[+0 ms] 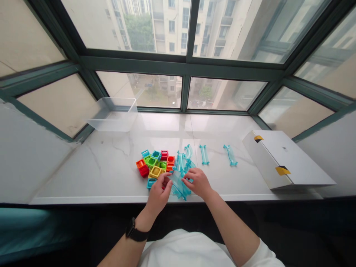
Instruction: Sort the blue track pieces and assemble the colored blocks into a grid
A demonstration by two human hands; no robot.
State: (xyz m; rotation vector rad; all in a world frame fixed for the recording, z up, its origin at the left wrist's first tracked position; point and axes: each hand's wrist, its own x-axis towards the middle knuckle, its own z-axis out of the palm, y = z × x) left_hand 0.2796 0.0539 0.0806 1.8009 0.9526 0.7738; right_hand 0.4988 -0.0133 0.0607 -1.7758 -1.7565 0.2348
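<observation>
My left hand point(160, 190) is over the near edge of the blocks, its fingers curled toward the thumb; what they hold, if anything, is hard to make out. My right hand point(198, 182) is closed in a pinch at a translucent blue track piece point(176, 179) in the pile between my hands. Around it lie several more clear blue track pieces point(181, 161), straight and curved, overlapping each other. To the left sits a cluster of red, yellow, green and blue toy blocks point(155, 171) with round or square openings.
Two separate blue track pieces, a straight one point(204, 154) and a bent one point(230, 155), lie to the right on the white marbled sill point(116, 181). A clear plastic bin point(114, 125) stands back left. A white box point(286, 159) with yellow-black tabs is at right. Windows enclose the sill.
</observation>
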